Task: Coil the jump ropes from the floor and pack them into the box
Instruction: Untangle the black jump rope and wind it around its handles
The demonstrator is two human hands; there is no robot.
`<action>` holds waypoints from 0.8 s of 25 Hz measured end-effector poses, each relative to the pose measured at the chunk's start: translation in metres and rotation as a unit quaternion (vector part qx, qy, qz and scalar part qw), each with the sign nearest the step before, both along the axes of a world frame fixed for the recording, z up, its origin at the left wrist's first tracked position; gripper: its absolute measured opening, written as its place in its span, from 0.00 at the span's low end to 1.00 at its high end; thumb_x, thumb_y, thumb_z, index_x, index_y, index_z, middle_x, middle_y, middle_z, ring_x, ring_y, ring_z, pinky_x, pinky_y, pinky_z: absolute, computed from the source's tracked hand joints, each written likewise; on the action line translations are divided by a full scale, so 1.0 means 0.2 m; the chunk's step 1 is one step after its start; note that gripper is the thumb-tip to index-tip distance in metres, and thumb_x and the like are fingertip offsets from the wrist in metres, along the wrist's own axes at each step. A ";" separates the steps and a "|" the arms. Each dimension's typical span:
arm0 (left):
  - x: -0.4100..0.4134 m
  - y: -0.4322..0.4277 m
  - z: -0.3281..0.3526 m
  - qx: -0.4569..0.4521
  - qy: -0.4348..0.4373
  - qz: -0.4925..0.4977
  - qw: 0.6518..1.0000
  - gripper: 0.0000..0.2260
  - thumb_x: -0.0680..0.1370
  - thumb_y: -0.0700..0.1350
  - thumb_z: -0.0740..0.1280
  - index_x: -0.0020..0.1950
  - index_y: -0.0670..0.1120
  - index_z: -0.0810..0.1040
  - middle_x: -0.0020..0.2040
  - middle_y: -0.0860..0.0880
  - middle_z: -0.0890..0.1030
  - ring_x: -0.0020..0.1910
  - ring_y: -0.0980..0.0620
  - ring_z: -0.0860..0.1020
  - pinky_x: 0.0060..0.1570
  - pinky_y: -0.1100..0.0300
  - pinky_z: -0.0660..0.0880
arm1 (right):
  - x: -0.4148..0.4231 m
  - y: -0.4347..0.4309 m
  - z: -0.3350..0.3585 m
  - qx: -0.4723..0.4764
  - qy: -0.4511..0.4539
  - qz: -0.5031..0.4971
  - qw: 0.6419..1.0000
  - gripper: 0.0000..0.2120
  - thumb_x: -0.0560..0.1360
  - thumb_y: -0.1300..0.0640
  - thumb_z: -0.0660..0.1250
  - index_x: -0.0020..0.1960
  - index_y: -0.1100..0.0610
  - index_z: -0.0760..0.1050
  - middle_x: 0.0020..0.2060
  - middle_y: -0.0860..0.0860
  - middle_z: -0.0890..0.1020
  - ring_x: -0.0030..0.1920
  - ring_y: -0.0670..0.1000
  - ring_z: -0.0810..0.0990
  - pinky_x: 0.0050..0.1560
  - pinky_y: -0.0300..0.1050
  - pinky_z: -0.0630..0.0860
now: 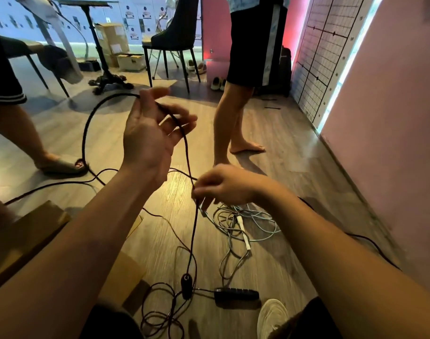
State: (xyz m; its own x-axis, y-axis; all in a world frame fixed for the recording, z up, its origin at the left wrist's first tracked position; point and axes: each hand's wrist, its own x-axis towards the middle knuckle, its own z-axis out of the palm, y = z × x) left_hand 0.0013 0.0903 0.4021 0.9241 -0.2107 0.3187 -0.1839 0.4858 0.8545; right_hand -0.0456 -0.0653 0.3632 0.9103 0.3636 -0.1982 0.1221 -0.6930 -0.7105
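A black jump rope [86, 128] arcs up from the floor to my left hand [150, 135], which is raised palm toward me and pinches the rope between thumb and fingers. From there the rope runs down to my right hand [223, 185], which pinches it lower. Below, one black handle [186, 286] hangs on the rope, and a second black handle [236, 294] lies on the floor. A pale grey jump rope [243, 221] with white handles lies tangled on the floor behind my right hand. The cardboard box [25, 238] sits at lower left, under my left forearm.
One person stands barefoot [233, 123] just beyond my hands; another person's sandalled foot [62, 165] rests at left on the rope's loop. A chair [172, 37], a table and cartons stand farther back. A pink wall [380, 143] runs along the right. More black rope loops near my knees.
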 end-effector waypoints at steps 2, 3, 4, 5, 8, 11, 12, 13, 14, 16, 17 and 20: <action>0.02 -0.01 -0.04 0.144 -0.005 0.002 0.990 0.22 0.84 0.60 0.47 0.64 0.49 0.73 0.54 0.48 0.83 0.54 0.49 0.83 0.55 0.49 0.78 | -0.01 -0.02 0.06 0.156 -0.037 -0.089 0.983 0.10 0.84 0.59 0.59 0.56 0.61 0.78 0.45 0.52 0.84 0.43 0.46 0.84 0.45 0.37 0.80; 0.03 -0.01 -0.06 0.232 0.002 -0.023 0.972 0.24 0.83 0.62 0.46 0.65 0.51 0.74 0.56 0.48 0.83 0.56 0.49 0.82 0.58 0.48 0.76 | -0.02 -0.03 0.10 0.261 -0.057 -0.129 0.955 0.09 0.84 0.60 0.59 0.55 0.62 0.77 0.44 0.55 0.83 0.41 0.48 0.83 0.43 0.36 0.80; 0.03 -0.02 -0.10 0.315 0.018 -0.068 0.946 0.26 0.81 0.65 0.45 0.62 0.53 0.76 0.55 0.48 0.83 0.56 0.48 0.82 0.59 0.47 0.75 | -0.03 -0.03 0.14 0.363 -0.079 -0.161 0.914 0.09 0.83 0.62 0.58 0.54 0.63 0.77 0.41 0.55 0.83 0.40 0.49 0.83 0.41 0.37 0.79; 0.03 -0.02 -0.13 0.380 0.045 -0.133 0.914 0.28 0.79 0.67 0.46 0.59 0.53 0.78 0.53 0.47 0.85 0.57 0.45 0.82 0.60 0.46 0.75 | -0.02 -0.03 0.17 0.453 -0.097 -0.186 0.867 0.08 0.83 0.62 0.59 0.53 0.63 0.76 0.39 0.55 0.82 0.38 0.49 0.82 0.40 0.37 0.79; -0.01 -0.01 -0.19 0.461 0.073 -0.347 0.814 0.31 0.78 0.68 0.48 0.50 0.44 0.79 0.44 0.40 0.84 0.53 0.40 0.83 0.61 0.41 0.73 | 0.01 -0.07 0.21 0.602 -0.149 -0.272 0.736 0.07 0.83 0.61 0.60 0.52 0.62 0.76 0.37 0.55 0.82 0.37 0.49 0.82 0.42 0.40 0.79; -0.05 -0.02 -0.16 0.428 0.057 -0.345 0.833 0.25 0.83 0.61 0.48 0.37 0.45 0.70 0.30 0.46 0.68 0.31 0.47 0.75 0.51 0.45 0.77 | 0.02 -0.14 0.19 0.616 -0.161 -0.384 0.669 0.08 0.84 0.56 0.60 0.54 0.59 0.76 0.38 0.53 0.84 0.38 0.49 0.84 0.45 0.42 0.80; -0.04 -0.02 -0.15 0.413 0.037 -0.312 0.855 0.23 0.84 0.58 0.49 0.35 0.47 0.67 0.29 0.49 0.62 0.27 0.51 0.66 0.42 0.50 0.76 | 0.01 -0.15 0.18 0.591 -0.146 -0.396 0.687 0.10 0.84 0.53 0.60 0.54 0.58 0.76 0.38 0.52 0.85 0.39 0.49 0.84 0.46 0.44 0.79; -0.05 -0.03 -0.13 0.392 0.022 -0.284 0.874 0.22 0.84 0.57 0.50 0.34 0.48 0.65 0.29 0.51 0.60 0.27 0.52 0.60 0.36 0.56 0.71 | 0.00 -0.15 0.17 0.547 -0.122 -0.382 0.735 0.12 0.84 0.49 0.59 0.54 0.56 0.77 0.40 0.52 0.85 0.41 0.50 0.84 0.48 0.47 0.77; -0.04 -0.03 -0.13 0.371 0.018 -0.264 0.890 0.21 0.84 0.56 0.51 0.33 0.49 0.64 0.29 0.51 0.59 0.27 0.53 0.58 0.33 0.58 0.67 | 0.00 -0.13 0.16 0.488 -0.096 -0.345 0.796 0.15 0.84 0.47 0.58 0.54 0.56 0.77 0.42 0.51 0.85 0.43 0.50 0.82 0.48 0.49 0.75; -0.03 -0.04 -0.12 0.344 0.019 -0.244 0.906 0.21 0.84 0.56 0.53 0.33 0.49 0.63 0.29 0.52 0.60 0.27 0.53 0.58 0.31 0.60 0.65 | -0.03 -0.10 0.13 0.390 -0.086 -0.265 0.877 0.15 0.83 0.48 0.59 0.52 0.57 0.79 0.40 0.52 0.83 0.39 0.50 0.78 0.43 0.47 0.72; -0.04 -0.04 -0.12 0.345 0.014 -0.241 0.907 0.21 0.84 0.56 0.53 0.33 0.49 0.64 0.29 0.52 0.62 0.27 0.53 0.61 0.32 0.60 0.66 | -0.03 -0.09 0.13 0.380 -0.107 -0.249 0.884 0.14 0.83 0.50 0.60 0.50 0.57 0.80 0.39 0.53 0.82 0.37 0.49 0.77 0.41 0.46 0.72; -0.04 -0.05 -0.13 0.387 -0.048 -0.207 0.897 0.21 0.84 0.52 0.55 0.34 0.46 0.71 0.28 0.49 0.73 0.33 0.48 0.80 0.42 0.64 0.73 | -0.03 -0.12 0.17 0.465 -0.171 -0.281 0.822 0.13 0.84 0.54 0.59 0.50 0.60 0.78 0.39 0.54 0.82 0.35 0.47 0.79 0.39 0.40 0.77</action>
State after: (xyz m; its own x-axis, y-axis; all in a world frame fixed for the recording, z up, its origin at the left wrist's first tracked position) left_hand -0.0074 0.0796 0.3766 0.6920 -0.7219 0.0031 -0.2158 -0.2028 0.9551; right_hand -0.0514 -0.0886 0.3968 0.9311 -0.2834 0.2295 0.2705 0.1146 -0.9559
